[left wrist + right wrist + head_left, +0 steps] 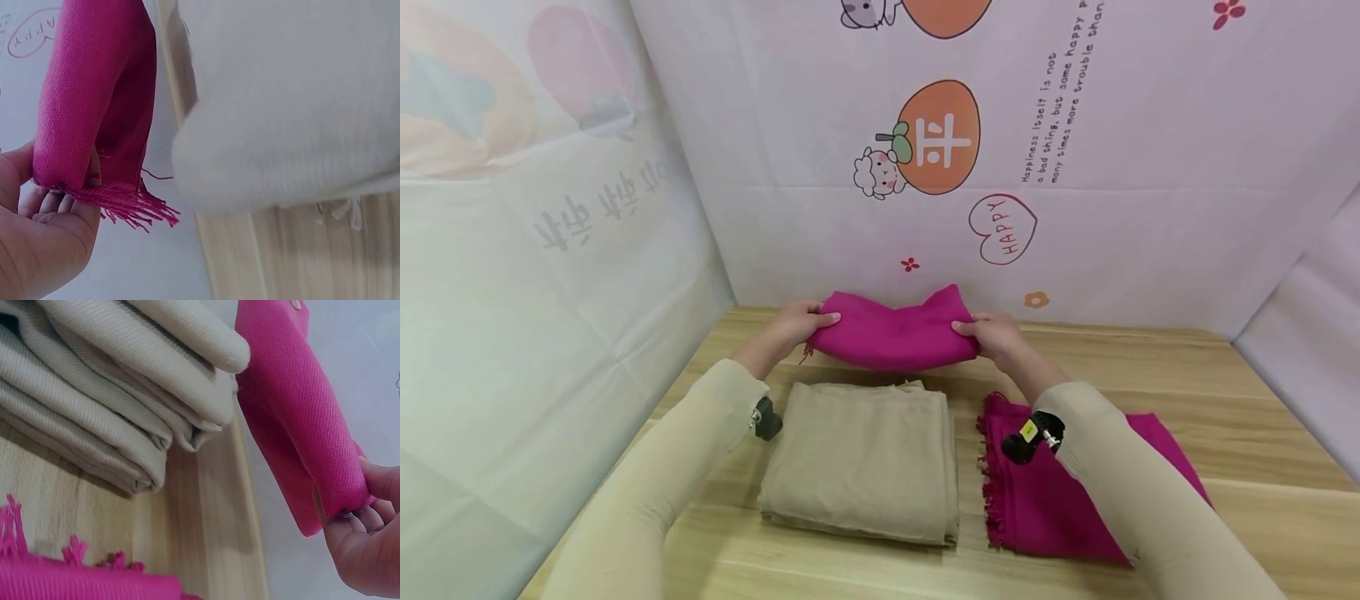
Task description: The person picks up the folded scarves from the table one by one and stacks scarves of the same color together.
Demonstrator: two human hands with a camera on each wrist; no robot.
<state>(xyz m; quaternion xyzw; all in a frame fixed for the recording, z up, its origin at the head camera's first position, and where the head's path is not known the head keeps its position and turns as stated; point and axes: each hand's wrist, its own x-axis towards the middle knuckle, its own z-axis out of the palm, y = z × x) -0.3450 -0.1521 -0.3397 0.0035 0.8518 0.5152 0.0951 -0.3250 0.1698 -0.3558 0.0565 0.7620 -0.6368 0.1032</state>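
Both hands hold up a folded magenta fringed scarf near the back of the table, one hand at each end. At its left end my left hand pinches the cloth, thumb on top and fingers beneath; pink fringe hangs beside those fingers. My right hand grips the right end the same way, as the right wrist view shows close up. Below the held scarf lies a thick stack of folded beige cloth, touched by neither hand. Under the right forearm a second magenta scarf lies folded, its fringe facing left.
A wood-grain table carries the cloths. White printed sheeting rises behind its back edge, with another white sheet along the left side. Small cameras are strapped at both wrists.
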